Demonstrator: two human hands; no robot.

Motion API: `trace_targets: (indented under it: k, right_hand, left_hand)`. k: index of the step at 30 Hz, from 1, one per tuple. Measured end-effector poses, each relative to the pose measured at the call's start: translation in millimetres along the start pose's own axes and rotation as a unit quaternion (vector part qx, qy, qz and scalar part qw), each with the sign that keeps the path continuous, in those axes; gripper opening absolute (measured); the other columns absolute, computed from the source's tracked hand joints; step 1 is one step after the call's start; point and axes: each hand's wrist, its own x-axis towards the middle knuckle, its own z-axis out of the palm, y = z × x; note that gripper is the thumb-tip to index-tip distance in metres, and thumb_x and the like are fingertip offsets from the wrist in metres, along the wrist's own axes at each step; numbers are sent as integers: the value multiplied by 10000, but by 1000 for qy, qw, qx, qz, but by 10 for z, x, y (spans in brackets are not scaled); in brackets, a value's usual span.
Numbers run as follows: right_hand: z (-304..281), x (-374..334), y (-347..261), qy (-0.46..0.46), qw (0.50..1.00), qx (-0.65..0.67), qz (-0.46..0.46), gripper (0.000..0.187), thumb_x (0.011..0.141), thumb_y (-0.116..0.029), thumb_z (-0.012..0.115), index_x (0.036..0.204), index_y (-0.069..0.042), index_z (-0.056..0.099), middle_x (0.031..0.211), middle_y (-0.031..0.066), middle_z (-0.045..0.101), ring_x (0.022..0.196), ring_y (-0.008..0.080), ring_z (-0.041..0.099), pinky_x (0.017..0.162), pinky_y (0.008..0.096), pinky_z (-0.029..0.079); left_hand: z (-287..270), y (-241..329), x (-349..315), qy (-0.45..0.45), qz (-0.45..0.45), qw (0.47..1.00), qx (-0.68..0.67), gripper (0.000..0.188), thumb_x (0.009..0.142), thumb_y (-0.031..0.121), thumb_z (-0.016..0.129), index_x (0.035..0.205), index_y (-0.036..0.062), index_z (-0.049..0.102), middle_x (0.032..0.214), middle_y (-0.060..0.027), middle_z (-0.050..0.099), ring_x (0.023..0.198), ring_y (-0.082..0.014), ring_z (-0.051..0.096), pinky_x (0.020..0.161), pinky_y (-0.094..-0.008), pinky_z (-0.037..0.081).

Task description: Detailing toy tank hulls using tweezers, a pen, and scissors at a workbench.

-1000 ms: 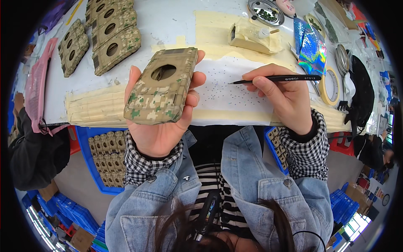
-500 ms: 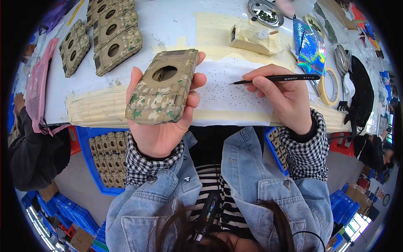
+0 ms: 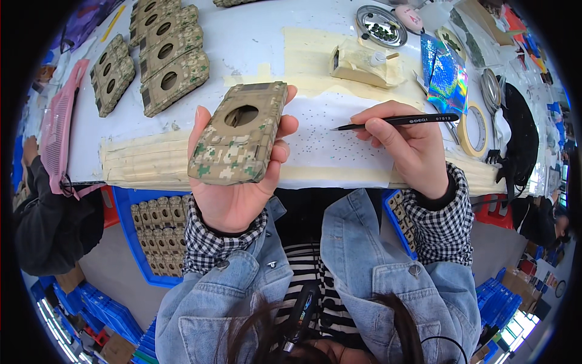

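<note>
From the shell [image 3: 235,151] in the left hand [image 3: 227,206], other shells [image 3: 185,42] stand at eleven o'clock, the dish [image 3: 393,44] at two, the paper [image 3: 298,153] at three, under the right hand's [image 3: 418,155] tweezers [image 3: 418,119]. Farther toward three lies the tape roll [image 3: 465,141]; at seven, past the table's edge [image 3: 145,168], a loaded tray [image 3: 163,281].

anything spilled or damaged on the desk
Nothing is plainly spilled or damaged. Tiny specks scattered unevenly over the white sheet look like a spill, but could be loose parts; the black tweezers point among them. The beige tape at the front of the desk looks creased.
</note>
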Motion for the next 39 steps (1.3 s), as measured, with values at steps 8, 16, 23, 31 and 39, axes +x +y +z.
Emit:
trace_targets:
  k: [8,16,23,31,39]
  right_hand:
    - [-42,15,23,-9,988,-105,-115,145,826,-72,638,945,11,643,811,72,643,729,148,590,652,243,468]
    - [-27,8,-23,-32,878,-347,-328,238,699,-183,726,902,-77,662,822,38,639,777,207,597,684,317,457]
    - [-35,17,-8,-33,877,-354,-323,246,694,-185,727,909,-82,664,825,24,632,794,204,584,704,321,443]
    - [-57,9,-22,-38,882,-348,-315,246,701,-172,724,920,-79,662,833,27,637,815,208,582,723,323,440]
    - [-47,8,-12,-34,883,-348,-312,238,707,-168,723,917,-77,661,834,37,638,814,215,581,722,326,442]
  left_hand:
    - [-15,-4,3,0,1,1000,4,885,902,456,477,1415,10,-90,1225,-230,390,967,-273,524,833,-342,525]
    - [-24,2,9,-1,-2,1000,6,888,900,442,491,1414,8,-89,1221,-228,389,955,-264,527,826,-343,530]
    - [-17,10,9,4,-1,1000,15,888,898,438,495,1414,7,-85,1212,-226,391,944,-258,530,813,-343,537]
    - [-4,-2,11,4,-2,1000,19,881,901,436,491,1415,11,-85,1207,-212,392,936,-247,527,810,-335,539]
    - [-8,-3,10,3,1,1000,20,884,900,435,493,1414,9,-85,1206,-217,395,935,-247,530,806,-335,541]
